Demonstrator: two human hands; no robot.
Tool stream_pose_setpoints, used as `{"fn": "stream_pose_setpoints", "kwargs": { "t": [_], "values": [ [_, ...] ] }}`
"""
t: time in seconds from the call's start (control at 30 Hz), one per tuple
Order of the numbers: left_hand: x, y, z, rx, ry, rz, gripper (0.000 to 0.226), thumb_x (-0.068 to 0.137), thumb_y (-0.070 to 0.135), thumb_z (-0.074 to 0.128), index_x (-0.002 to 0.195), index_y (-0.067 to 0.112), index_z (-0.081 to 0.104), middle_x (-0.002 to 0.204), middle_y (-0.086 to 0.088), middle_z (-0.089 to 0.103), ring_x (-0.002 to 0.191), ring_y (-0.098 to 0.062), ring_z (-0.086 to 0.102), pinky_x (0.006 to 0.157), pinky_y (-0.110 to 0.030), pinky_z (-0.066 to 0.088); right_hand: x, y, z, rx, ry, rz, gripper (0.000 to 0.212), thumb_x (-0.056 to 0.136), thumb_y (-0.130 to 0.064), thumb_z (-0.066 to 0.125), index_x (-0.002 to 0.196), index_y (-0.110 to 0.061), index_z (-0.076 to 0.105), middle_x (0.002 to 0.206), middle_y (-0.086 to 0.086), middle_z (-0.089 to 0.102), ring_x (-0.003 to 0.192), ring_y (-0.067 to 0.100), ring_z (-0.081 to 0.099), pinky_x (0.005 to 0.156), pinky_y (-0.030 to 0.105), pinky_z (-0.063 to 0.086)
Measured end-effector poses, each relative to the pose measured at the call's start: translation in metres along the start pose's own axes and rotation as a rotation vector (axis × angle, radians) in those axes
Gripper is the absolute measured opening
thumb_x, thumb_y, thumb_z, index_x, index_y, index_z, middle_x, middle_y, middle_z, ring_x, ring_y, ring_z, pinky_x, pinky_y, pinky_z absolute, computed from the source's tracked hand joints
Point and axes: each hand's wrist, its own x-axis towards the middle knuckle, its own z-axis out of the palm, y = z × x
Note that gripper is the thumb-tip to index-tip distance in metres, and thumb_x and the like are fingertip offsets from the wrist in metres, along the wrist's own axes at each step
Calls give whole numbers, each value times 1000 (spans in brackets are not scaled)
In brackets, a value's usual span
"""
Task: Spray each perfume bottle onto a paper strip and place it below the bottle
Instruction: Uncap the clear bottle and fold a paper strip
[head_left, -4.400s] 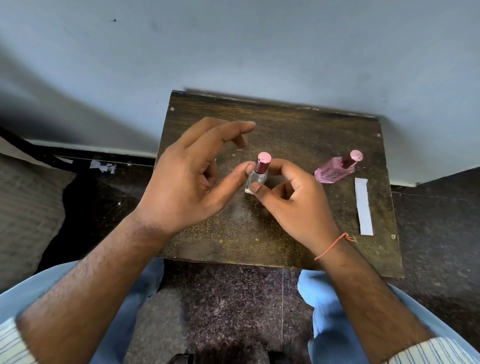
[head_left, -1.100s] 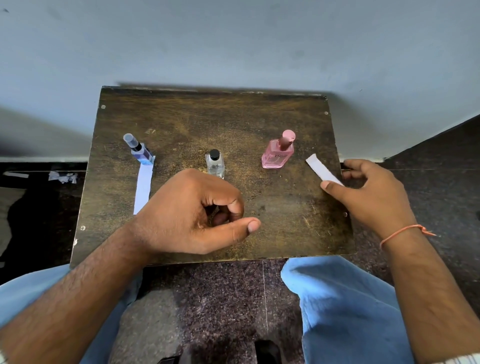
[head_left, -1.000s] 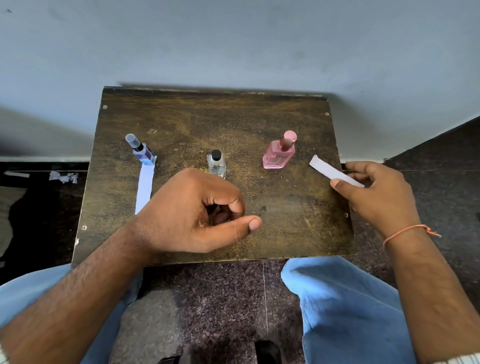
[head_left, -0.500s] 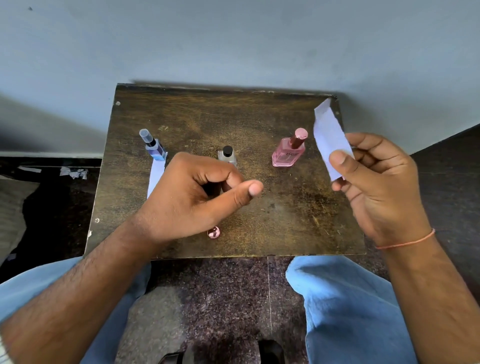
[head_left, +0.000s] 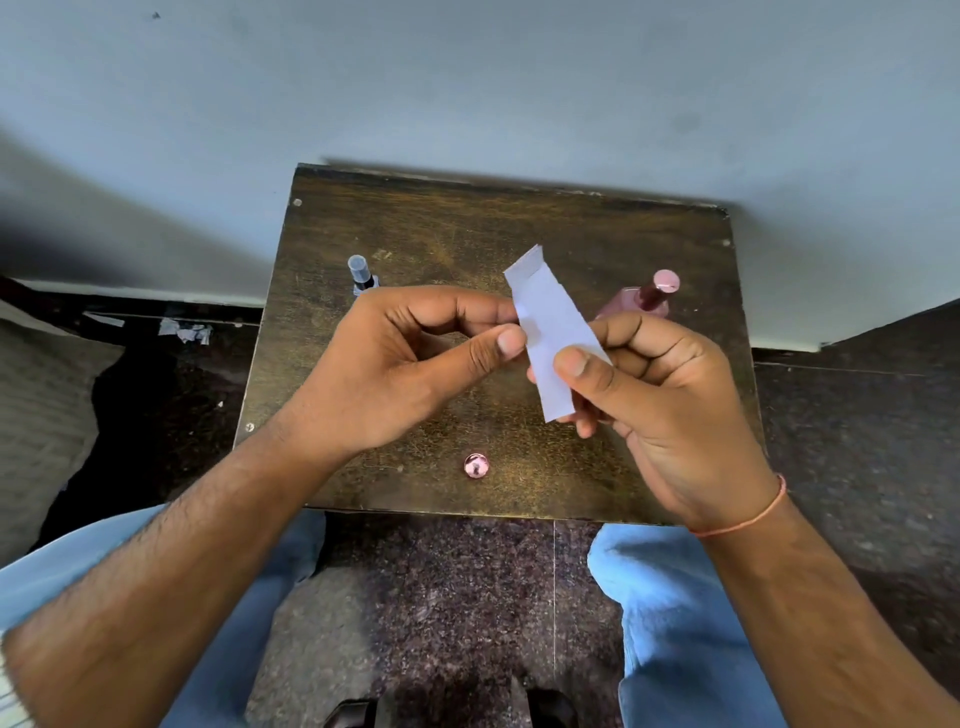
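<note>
A white paper strip (head_left: 549, 332) is held up over the middle of the small wooden table (head_left: 467, 228). My right hand (head_left: 670, 410) pinches its lower half between thumb and fingers. My left hand (head_left: 410, 364) pinches the strip's left edge with thumb and forefinger. A blue bottle (head_left: 361, 273) with a grey cap stands at the back left, partly behind my left hand. The pink bottle (head_left: 644, 301) stands at the back right. The small clear bottle is hidden behind my hands. A pink cap (head_left: 476, 464) lies near the table's front edge.
The table stands against a pale wall (head_left: 467, 93). Dark stone floor (head_left: 857, 415) surrounds it, with paper scraps (head_left: 184, 330) on the floor to the left. My knees in blue trousers (head_left: 675, 623) are at the table's front edge.
My right hand has carried the strip from the right side to the middle of the table. My left hand has risen and taken hold of the strip's left edge.
</note>
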Motion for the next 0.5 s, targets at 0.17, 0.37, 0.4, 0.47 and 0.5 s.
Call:
{"fn": "stream_pose_setpoints", "kwargs": {
  "t": [0.17, 0.37, 0.4, 0.47, 0.5],
  "values": [
    [-3, 3, -11, -31, 1, -27, 22, 96, 7, 67, 115, 3, 76, 78, -2, 80, 55, 10, 54, 57, -3, 41, 3, 4, 16, -31, -46, 23, 16, 79, -29, 85, 87, -16, 83, 72, 17, 76, 56, 18, 66, 51, 28, 51],
    [-13, 0, -30, 62, 62, -40, 13, 98, 13, 71, 106, 10, 81, 71, 7, 77, 49, 5, 47, 52, -10, 37, 5, 1, 28, -55, -109, 111, 15, 86, -31, 80, 87, -17, 84, 90, 16, 83, 65, 25, 74, 45, 28, 50],
    [-14, -1, -33, 106, 65, -30, 9, 99, 17, 75, 103, 15, 82, 77, -5, 80, 50, -3, 49, 50, -17, 38, 5, 1, 29, -50, -125, 133, 16, 86, -32, 79, 86, -18, 84, 92, 18, 84, 64, 24, 73, 44, 28, 50],
    [-16, -4, -39, 221, 69, -3, 7, 98, 25, 78, 102, 22, 83, 86, -16, 80, 54, -20, 57, 50, -30, 43, 6, 2, 31, -35, -164, 167, 13, 87, -31, 80, 85, -18, 85, 92, 20, 83, 62, 24, 72, 43, 28, 50],
    [-17, -5, -41, 274, 69, 8, 8, 97, 28, 78, 102, 24, 83, 87, -15, 80, 58, -19, 61, 52, -32, 47, 6, 3, 31, -27, -182, 176, 14, 87, -31, 83, 87, -17, 85, 90, 21, 83, 61, 24, 72, 42, 27, 50]
  ]
}}
